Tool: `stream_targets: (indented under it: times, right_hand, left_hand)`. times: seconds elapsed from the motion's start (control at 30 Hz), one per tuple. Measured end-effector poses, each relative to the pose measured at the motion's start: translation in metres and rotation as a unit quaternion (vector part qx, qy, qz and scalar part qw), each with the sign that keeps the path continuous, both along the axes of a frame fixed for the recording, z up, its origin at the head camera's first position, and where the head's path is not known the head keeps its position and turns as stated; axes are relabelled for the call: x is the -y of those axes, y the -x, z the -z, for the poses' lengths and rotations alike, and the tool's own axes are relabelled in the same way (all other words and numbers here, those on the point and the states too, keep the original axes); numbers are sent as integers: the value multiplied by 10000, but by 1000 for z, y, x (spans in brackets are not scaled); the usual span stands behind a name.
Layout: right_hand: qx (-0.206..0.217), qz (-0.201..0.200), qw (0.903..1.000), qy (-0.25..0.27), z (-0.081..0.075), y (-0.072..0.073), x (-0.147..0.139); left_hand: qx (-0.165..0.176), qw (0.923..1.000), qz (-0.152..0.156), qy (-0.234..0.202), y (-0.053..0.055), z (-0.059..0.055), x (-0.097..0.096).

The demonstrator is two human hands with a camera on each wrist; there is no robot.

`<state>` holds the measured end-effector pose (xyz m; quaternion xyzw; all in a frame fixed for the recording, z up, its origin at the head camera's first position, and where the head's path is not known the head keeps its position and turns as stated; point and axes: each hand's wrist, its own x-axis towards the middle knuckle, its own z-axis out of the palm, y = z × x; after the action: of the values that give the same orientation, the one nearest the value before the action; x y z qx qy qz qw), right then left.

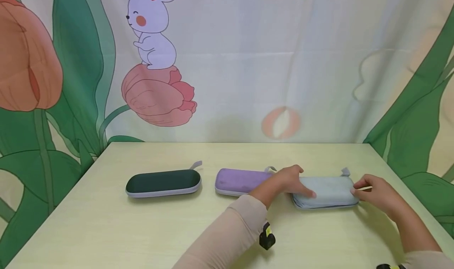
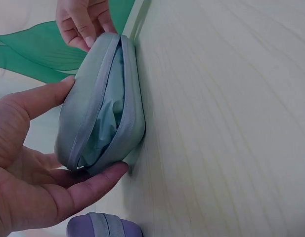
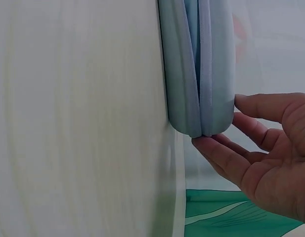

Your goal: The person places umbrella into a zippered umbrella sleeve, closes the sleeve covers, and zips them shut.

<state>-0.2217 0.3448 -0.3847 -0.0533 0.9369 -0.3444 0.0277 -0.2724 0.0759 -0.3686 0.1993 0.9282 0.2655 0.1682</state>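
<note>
A pale blue zippered glasses case [image 1: 328, 190] lies on the table between both hands. Its zip is partly undone along the front, and the left wrist view shows light blue lining [image 2: 108, 111] through the gap. My left hand [image 1: 289, 181] grips the left end, thumb on the lid and fingers round the end. At the right end, my right hand [image 1: 377, 192] pinches the case, with the thumb on the lid's edge and fingertips against the zip end in the right wrist view. A purple glasses case [image 1: 239, 180] sits just left, partly hidden by my left hand.
A dark green glasses case [image 1: 163, 182] with a light strap lies farther left on the pale wooden table [image 1: 117, 237]. Behind the table hangs a curtain [image 1: 234, 71] printed with a rabbit and tulips.
</note>
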Motion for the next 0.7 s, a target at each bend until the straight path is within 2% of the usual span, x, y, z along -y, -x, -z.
stream_targets:
  times: [0.1, 0.2, 0.37, 0.47, 0.53, 0.6, 0.7]
  right_hand:
    - [62, 18, 10000, -41, -3, -2, -2]
    - [126, 26, 9999, -72, -6, -3, -4]
    - [161, 122, 9998, -82, -7, -8, -8]
    - [162, 202, 9996, -100, -7, -9, -10]
    - [145, 247, 9995, -105, -7, -10, -10]
    - [123, 262, 9995, -82, -8, -11, -10]
    - [55, 291, 9996, -14, -10, -12, -8]
  left_hand:
    - [381, 9992, -54, -81, -3, 1, -1]
    - [724, 9967, -238, -291, -8, 4, -2]
    - [631, 9953, -536, -509, -16, 14, -5]
    - [592, 9920, -749, -832, -19, 18, -6]
    - [607, 9873, -927, -1138, -21, 20, -6]
    - [658, 9795, -1132, -1531, -22, 20, -4]
    - [805, 9609, -1410, -2242, -23, 19, -1]
